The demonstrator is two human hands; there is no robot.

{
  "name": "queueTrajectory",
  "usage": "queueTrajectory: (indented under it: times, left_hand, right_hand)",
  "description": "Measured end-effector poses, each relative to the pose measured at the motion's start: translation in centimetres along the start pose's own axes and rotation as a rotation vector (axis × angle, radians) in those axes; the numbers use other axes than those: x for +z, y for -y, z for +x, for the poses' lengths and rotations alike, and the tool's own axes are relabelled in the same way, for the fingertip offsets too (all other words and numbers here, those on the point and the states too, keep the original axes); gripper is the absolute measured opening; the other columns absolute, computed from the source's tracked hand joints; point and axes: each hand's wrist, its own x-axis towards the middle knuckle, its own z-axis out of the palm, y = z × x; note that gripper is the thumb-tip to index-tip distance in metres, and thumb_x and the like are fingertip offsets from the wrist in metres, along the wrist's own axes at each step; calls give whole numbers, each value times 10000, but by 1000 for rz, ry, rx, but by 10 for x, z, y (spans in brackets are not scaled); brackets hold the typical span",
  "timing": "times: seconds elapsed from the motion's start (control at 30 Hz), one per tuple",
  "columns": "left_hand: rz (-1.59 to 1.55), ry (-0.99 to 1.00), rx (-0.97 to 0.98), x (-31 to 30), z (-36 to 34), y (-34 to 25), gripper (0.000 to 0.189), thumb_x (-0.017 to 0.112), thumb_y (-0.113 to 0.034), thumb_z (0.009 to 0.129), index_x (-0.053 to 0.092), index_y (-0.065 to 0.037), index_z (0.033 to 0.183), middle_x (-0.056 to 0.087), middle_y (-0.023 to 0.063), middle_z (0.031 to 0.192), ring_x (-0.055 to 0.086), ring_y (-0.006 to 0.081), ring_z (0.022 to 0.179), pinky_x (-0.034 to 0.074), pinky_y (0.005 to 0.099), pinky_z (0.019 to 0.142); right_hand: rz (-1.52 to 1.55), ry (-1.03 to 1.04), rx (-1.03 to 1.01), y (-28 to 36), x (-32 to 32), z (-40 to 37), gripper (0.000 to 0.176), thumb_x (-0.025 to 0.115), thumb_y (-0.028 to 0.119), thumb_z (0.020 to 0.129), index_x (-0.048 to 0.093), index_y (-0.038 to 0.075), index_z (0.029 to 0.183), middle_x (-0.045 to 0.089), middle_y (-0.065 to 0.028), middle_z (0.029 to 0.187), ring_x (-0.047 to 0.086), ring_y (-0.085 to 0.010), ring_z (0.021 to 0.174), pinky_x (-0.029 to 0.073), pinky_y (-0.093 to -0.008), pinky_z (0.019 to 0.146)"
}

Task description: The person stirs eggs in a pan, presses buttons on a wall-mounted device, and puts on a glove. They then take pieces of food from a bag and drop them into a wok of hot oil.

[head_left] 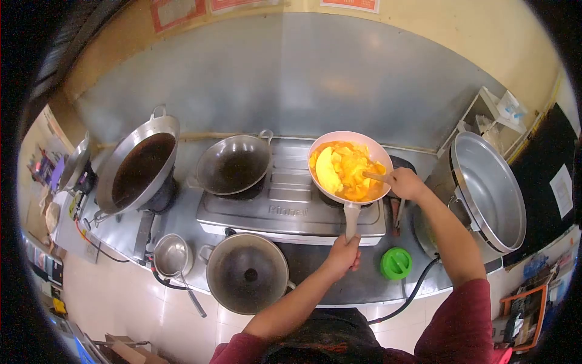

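From where I stand, the person has both hands busy at a two-burner gas stove (pixel 291 209) set on a steel counter (pixel 364 286). The left hand (pixel 344 252) is wrapped in a fist around the end of the long pale handle of one pale frying pan (pixel 348 134), which sits tilted over the stove's right burner. The pan is heaped with yellow and orange food (pixel 348 171) (chunks, with one larger pale yellow piece at the left). The right hand (pixel 406 182) is at the pan's right rim, its fingers curled tight about one wooden spatula (pixel 376 177) whose end is buried in the food. I count two woks. One wok (pixel 233 164) sits empty on the left burner. A larger one (pixel 129 141), filled with dark liquid, stands left of the stove. In front of the stove lies one dark round vessel (pixel 247 273), though I cannot tell whether it is a wok or a lid. Just left of it is one steel ladle (pixel 171 255). One green lid (pixel 396 262) lies on the counter near the left hand. To the right stands one big steel pot (pixel 488 191). One black hose (pixel 412 294) trails over the counter edge.
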Motion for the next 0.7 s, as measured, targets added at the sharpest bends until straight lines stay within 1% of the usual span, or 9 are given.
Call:
queueTrajectory:
  times: [0.07, 0.17, 0.27, 0.37, 0.47, 0.57, 0.7]
  left_hand:
    - [15, -3, 14, -1, 1, 3, 289, 508, -332, 1030, 405, -67, 981, 485, 43, 691, 453, 138, 437, 380, 310, 361]
    - [24, 20, 25, -3, 8, 10, 283, 499, -327, 1034, 397, -66, 992, 483, 42, 684, 453, 139, 434, 380, 312, 358]
    - [22, 43, 23, -3, 5, 6, 278, 493, -323, 1037, 392, -68, 991, 482, 41, 678, 451, 140, 430, 379, 312, 357]
    - [4, 49, 27, -3, 4, 6, 277, 494, -323, 1037, 384, -73, 988, 481, 40, 675, 451, 139, 428, 377, 311, 357]
    - [-23, 55, 28, -4, 3, 6, 279, 501, -324, 1035, 375, -79, 989, 479, 38, 673, 453, 136, 435, 377, 309, 360]
    - [-48, 40, 18, -4, 5, 9, 279, 508, -320, 1033, 368, -83, 990, 478, 37, 671, 456, 133, 446, 379, 310, 364]
    - [-89, 14, -1, -1, -2, 1, 275, 515, -314, 1030, 372, -83, 990, 480, 37, 673, 462, 130, 458, 386, 310, 369]
  right_hand:
    - [70, -81, 73, -1, 9, -8, 348, 545, 293, 953, 696, -5, 853, 660, -264, 861, 643, -448, 827, 506, -504, 763]
    - [58, -166, 63, 7, 11, -24, 329, 563, 265, 950, 678, -23, 840, 658, -259, 826, 649, -446, 810, 512, -507, 766]
    - [-12, -164, 69, 22, 8, -37, 351, 491, 263, 968, 713, 6, 880, 669, -272, 842, 663, -448, 791, 533, -544, 758]
    - [-73, -120, 30, 48, -10, -52, 322, 507, 267, 962, 704, 12, 963, 679, -251, 823, 674, -426, 777, 546, -530, 725]
    - [-243, -174, -20, 54, -7, -60, 264, 575, 284, 959, 639, 29, 979, 657, -203, 719, 666, -391, 673, 547, -492, 621]
    - [-392, -187, -95, 66, -16, -76, 256, 579, 279, 957, 614, 37, 1033, 645, -154, 719, 669, -344, 647, 550, -445, 591]
    - [-521, -122, -167, 103, -45, -104, 251, 595, 263, 932, 605, 42, 1051, 632, -117, 745, 671, -299, 655, 546, -404, 571]
